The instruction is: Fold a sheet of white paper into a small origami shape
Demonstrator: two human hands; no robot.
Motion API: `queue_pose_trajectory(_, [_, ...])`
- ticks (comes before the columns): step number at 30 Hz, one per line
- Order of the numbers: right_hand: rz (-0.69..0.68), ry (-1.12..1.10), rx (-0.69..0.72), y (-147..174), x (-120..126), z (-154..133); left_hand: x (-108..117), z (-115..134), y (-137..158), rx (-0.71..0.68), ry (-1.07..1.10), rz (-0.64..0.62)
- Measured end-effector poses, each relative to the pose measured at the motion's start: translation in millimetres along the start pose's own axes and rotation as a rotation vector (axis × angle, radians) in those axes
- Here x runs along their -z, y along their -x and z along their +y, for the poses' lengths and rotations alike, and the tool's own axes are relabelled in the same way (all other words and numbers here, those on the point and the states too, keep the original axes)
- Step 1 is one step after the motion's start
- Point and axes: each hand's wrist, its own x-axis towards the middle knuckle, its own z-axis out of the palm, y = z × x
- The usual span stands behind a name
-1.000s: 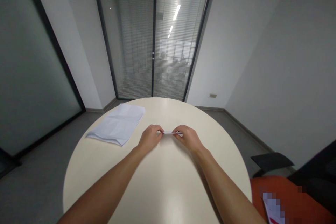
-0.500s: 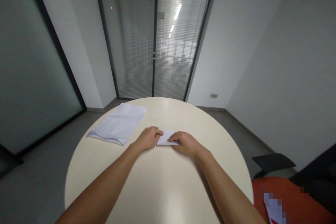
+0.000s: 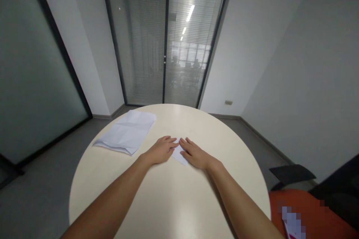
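Observation:
A small piece of white paper lies on the round cream table, turned at a slant and partly covered by my fingers. From the left, my left hand rests on its edge with the fingers stretched out. My right hand lies flat over its right side, fingers spread. Neither hand grips the paper. Whether it is folded in layers I cannot tell.
A larger stack of folded white paper lies at the table's far left. On the right stands an orange chair with a black armrest and a blurred item on its seat. Behind the table is a glass door with blinds.
The small paper has turned from lying straight to a slant, one corner now pointing toward me. My fingers have loosened from its sides and spread out flat.

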Motion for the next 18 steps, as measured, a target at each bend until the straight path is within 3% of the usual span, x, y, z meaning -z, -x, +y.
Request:
queue_pose_trajectory(4, [-0.076, 0.075, -0.130, 3, 1, -11, -5, 4, -2, 0.001, -0.020, 0.015])
queue_pose_trajectory(10, [-0.095, 0.034, -0.117, 2, 3, -10, -6, 11, -5, -0.021, -0.031, 0.014])
queue_pose_trajectory(18, [-0.044, -0.039, -0.047, 3, 4, 10, -9, 14, -9, 0.073, 0.034, 0.005])
